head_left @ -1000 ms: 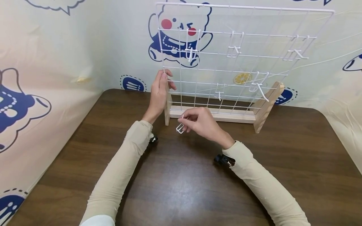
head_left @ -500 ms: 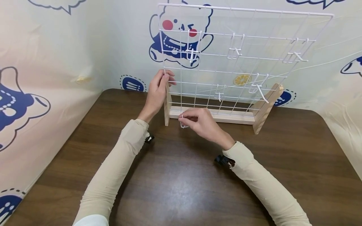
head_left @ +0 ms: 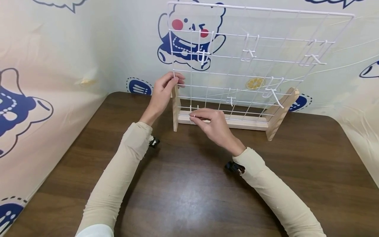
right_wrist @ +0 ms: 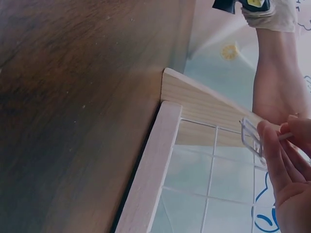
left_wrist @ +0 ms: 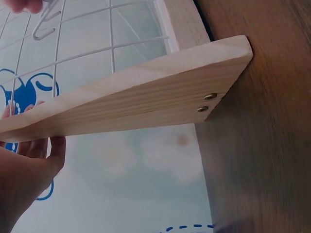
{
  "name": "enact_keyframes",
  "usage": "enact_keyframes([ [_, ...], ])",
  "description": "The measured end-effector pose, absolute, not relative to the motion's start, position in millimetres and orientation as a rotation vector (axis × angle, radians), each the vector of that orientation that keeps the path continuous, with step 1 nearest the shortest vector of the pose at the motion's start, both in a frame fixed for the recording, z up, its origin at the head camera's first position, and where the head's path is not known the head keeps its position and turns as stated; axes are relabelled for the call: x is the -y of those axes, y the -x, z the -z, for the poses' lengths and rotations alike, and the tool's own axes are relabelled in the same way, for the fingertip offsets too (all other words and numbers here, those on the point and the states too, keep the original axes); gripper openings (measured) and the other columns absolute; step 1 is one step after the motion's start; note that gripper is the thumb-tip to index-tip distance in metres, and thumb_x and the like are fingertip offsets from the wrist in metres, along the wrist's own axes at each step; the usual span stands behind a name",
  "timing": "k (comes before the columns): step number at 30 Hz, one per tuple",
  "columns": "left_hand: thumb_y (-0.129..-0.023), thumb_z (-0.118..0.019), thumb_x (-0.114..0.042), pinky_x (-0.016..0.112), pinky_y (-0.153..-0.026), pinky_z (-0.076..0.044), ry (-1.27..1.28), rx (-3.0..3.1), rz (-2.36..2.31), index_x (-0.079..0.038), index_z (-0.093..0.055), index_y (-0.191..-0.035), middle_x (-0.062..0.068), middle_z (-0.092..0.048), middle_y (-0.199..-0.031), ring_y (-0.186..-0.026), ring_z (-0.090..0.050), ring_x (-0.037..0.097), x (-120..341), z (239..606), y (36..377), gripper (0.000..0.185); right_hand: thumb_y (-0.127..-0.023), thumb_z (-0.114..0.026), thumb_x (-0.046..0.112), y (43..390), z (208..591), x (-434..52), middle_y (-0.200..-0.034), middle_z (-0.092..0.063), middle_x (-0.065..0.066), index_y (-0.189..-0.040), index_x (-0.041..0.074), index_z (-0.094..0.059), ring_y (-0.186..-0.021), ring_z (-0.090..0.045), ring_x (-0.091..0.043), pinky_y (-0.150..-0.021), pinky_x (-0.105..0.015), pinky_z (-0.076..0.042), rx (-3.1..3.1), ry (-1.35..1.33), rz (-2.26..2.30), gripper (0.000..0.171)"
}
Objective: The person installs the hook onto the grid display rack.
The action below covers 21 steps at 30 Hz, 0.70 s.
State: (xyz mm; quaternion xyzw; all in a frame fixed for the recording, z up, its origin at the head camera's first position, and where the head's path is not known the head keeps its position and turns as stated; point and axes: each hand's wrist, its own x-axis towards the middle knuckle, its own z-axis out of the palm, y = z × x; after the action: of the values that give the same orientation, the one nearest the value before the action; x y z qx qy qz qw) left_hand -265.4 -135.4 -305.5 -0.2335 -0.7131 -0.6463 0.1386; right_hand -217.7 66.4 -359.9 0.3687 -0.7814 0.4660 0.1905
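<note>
White wire hook [head_left: 194, 111] pinched in right hand [head_left: 214, 126] grip, thumb and fingertips curled on it, held right at the lowest row of the white wire grid panel [head_left: 254, 59], near its left end, just above the wooden base rail [head_left: 237, 122]; can't tell if the hook is seated on the wire. Right wrist view shows same hook [right_wrist: 251, 137] against the grid next to the fingers [right_wrist: 272, 155]. Left hand [head_left: 164, 90] grip wrapped round the panel's left edge wire, at the top of the left wooden foot [head_left: 176, 108]; left wrist view shows that foot [left_wrist: 146, 92] from the side with two screws. Five more hooks already hang on the grid, e.g. one upper right [head_left: 314, 58]. Right wooden foot [head_left: 279, 113] well apart from both hands. Stand sits upright on dark wood worktop [head_left: 189, 191], printed cartoon backdrop [head_left: 59, 49] behind
</note>
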Motion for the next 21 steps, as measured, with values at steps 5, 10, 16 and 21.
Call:
enact_keyframes([
  [5, -0.105, -0.038, -0.006, 0.045, -0.098, -0.048, 0.681, 2.080, 1.930, 0.013, -0.060, -0.111, 0.020, -0.064, -0.104, -0.100, -0.061, 0.049, 137, 304, 267, 0.029, -0.089, -0.074, 0.005, 223, 362, -68, -0.099, -0.076, -0.008, -0.098, 0.004, -0.079, -0.096, -0.071, -0.017, -0.087, -0.028, -0.054, 2.161, -0.971, -1.292, 0.010],
  [10, -0.105, -0.037, -0.007, 0.047, -0.098, -0.047, 0.702, 2.045, 1.963, 0.013, -0.059, -0.111, 0.008, -0.065, -0.101, -0.098, -0.062, 0.048, 139, 317, 281, 0.030, -0.090, -0.073, 0.004, 227, 363, -68, -0.100, -0.076, -0.009, -0.098, 0.001, -0.079, -0.097, -0.071, -0.019, -0.090, -0.029, -0.052, 2.125, -0.948, -1.271, 0.010],
  [16, -0.106, -0.040, -0.014, 0.046, -0.097, -0.046, 0.681, 2.027, 2.018, 0.004, -0.062, -0.110, 0.009, -0.065, -0.102, -0.096, -0.064, 0.039, 141, 328, 290, 0.029, -0.091, -0.072, 0.005, 230, 361, -67, -0.101, -0.075, -0.009, -0.100, 0.001, -0.078, -0.098, -0.071, -0.020, -0.091, -0.031, -0.052, 2.085, -0.953, -1.252, 0.012],
  [21, -0.106, -0.041, -0.018, 0.051, -0.099, -0.043, 0.676, 2.028, 2.054, 0.000, -0.062, -0.110, 0.013, -0.063, -0.106, -0.097, -0.064, 0.035, 142, 330, 290, 0.028, -0.091, -0.072, 0.006, 235, 361, -65, -0.102, -0.075, -0.010, -0.101, 0.001, -0.078, -0.099, -0.071, -0.022, -0.092, -0.033, -0.052, 2.074, -0.939, -1.237, 0.012],
])
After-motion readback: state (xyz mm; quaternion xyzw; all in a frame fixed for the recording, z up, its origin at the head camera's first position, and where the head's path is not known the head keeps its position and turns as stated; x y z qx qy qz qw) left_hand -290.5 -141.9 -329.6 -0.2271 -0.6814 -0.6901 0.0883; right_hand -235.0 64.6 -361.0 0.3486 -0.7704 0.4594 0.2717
